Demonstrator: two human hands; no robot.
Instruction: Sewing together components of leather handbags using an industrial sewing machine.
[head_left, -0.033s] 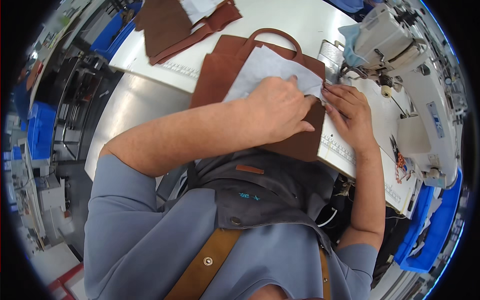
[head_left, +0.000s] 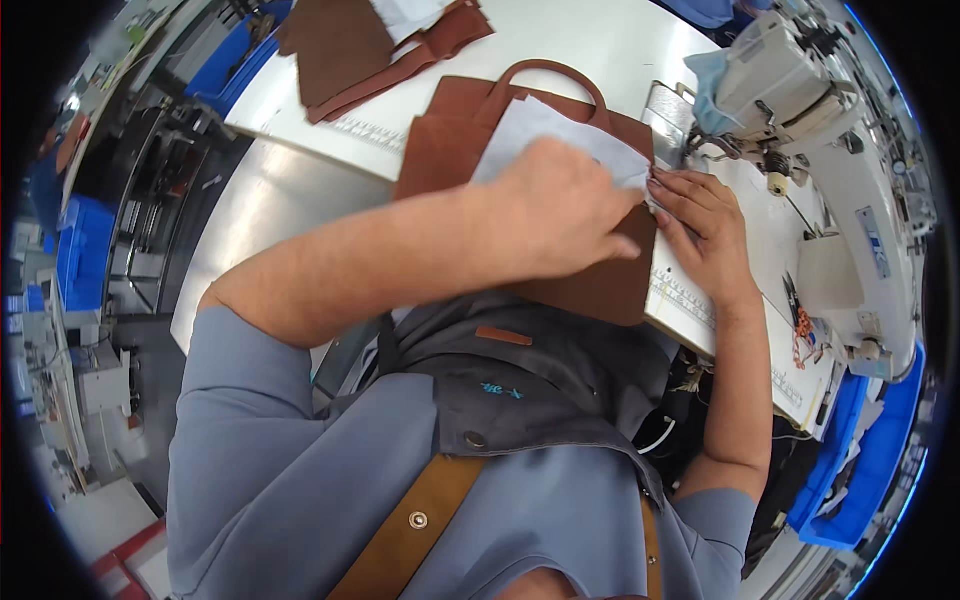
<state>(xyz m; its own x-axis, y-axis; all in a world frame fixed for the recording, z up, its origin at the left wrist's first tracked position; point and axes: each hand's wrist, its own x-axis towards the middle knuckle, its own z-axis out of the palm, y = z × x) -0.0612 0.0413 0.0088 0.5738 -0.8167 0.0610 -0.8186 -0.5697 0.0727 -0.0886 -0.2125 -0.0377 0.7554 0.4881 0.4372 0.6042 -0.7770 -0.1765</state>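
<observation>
A brown bag (head_left: 434,150) with an arched handle lies at the table's near edge, with a white sheet (head_left: 526,123) on it and a darker brown panel (head_left: 600,292) below. My left hand (head_left: 555,210) is over the sheet, fingers curled and blurred by motion, thumb sticking out; what the fingertips hold is hidden. My right hand (head_left: 705,228) pinches the right edge of the sheet and bag, fingertips beside those of my left hand.
A white table (head_left: 620,55) holds brown and white cut pieces (head_left: 345,55) at back left. A sewing machine (head_left: 765,75) stands right, with scissors (head_left: 800,320) nearby. Blue bins (head_left: 85,250) are at left and lower right (head_left: 860,460).
My left hand has moved a little upward and is blurred. The bag, sheet and right hand appear shifted slightly to the right, along with much of the view.
</observation>
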